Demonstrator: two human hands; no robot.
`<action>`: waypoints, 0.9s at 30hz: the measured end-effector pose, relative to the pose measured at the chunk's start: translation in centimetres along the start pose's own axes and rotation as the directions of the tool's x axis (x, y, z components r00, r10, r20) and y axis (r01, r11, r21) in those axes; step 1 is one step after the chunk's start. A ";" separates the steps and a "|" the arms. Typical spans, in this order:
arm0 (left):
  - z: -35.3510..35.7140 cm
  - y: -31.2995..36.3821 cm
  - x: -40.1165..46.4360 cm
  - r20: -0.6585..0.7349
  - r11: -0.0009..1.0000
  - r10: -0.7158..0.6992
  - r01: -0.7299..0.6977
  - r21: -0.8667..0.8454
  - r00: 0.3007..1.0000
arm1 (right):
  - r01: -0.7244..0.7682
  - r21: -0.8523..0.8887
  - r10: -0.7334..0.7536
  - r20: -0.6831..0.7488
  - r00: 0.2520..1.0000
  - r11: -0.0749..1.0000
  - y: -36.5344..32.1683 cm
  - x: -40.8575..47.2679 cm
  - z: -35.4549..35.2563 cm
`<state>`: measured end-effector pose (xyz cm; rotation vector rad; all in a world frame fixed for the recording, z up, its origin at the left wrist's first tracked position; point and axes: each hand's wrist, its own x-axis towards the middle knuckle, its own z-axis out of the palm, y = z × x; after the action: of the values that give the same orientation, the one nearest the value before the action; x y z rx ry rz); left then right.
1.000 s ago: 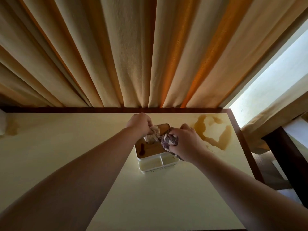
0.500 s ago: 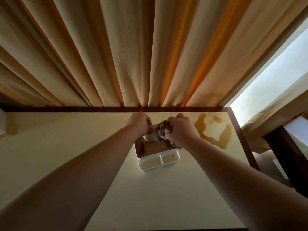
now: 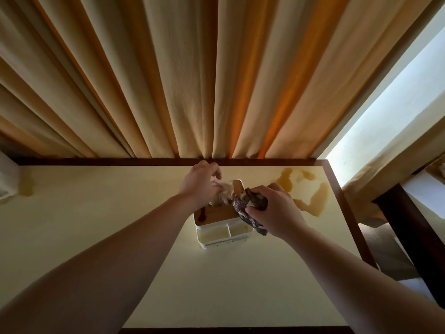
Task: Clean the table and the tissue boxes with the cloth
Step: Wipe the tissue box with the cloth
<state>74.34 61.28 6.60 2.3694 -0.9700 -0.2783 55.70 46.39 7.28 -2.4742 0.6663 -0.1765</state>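
wiping the wooden lid of the tissue box (image 3: 222, 224), just right of centre in the frame, on the pale surface (image 3: 120, 213). right hand (image 3: 277, 212) curled tight round the bunched dark cloth (image 3: 251, 207), grip fully closed on it, pressing at the lid's right edge. left hand (image 3: 202, 183) above the far left part of the box, fingers loosely curled over the white tissue (image 3: 222, 192) sticking out of the slot; cannot tell whether pinching it or only holding it aside.

best done with short strokes along the lid toward the dark smear (image 3: 201, 214) at the lid's lower left, keeping the tissue clear of the cloth. worth steadying the box with the left hand, since a light box probably slides under a push. open front compartments (image 3: 224, 233) probably need a pass too.

brown spill (image 3: 305, 189) to the right of the box, toward the upper right of the surface, not yet wiped; likely next. a second white box (image 3: 7, 179) at the far left edge of the frame.
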 end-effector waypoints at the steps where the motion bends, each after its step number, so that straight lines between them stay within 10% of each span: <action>1: -0.2 0.3 -0.1 0.006 1.000 0.017 -0.017 0.005 1.000 | 0.004 0.006 -0.004 -0.008 1.000 1.000 0.0 -0.2 -0.2; 17: 5.4 2.1 -12.0 -0.129 0.975 0.221 -0.224 -0.010 0.967 | 0.085 0.047 -0.087 0.045 0.995 0.995 2.4 -5.8 0.5; 27: 12.4 2.8 -18.0 0.186 0.995 0.080 -0.068 -0.069 0.979 | -0.002 0.056 -0.017 0.326 0.945 0.998 7.5 -11.2 4.9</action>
<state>54.97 66.99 -2.36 2.2753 -1.1175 -0.5053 44.09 49.01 -0.69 -2.3752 0.5015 0.2080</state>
